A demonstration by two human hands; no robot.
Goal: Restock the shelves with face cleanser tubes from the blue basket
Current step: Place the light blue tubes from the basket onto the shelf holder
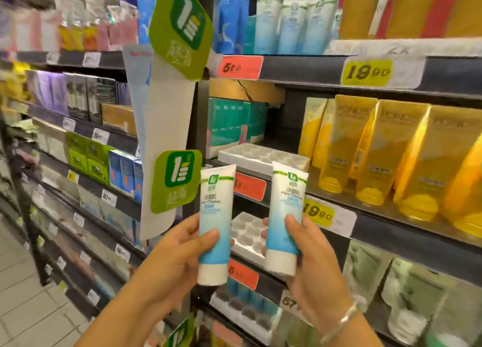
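Each of my hands holds one white-and-blue face cleanser tube, cap down, in front of the shelves. My left hand (180, 245) grips the left tube (215, 224). My right hand (310, 258) grips the right tube (285, 216). Behind the tubes, a white tray with round holes (247, 237) sits on a lower shelf with nothing in it. A second white holed tray (263, 157) lies on the shelf above. More tubes of the same kind (292, 25) stand on the top shelf. The blue basket is not in view.
Yellow tubes (391, 148) fill the shelf at right, above a yellow 19.90 price tag (319, 212). A green-and-white hanging sign (172, 117) juts out left of the tubes. Teal boxes (232, 122) stand behind the upper tray. The tiled aisle floor (23, 294) runs along the left.
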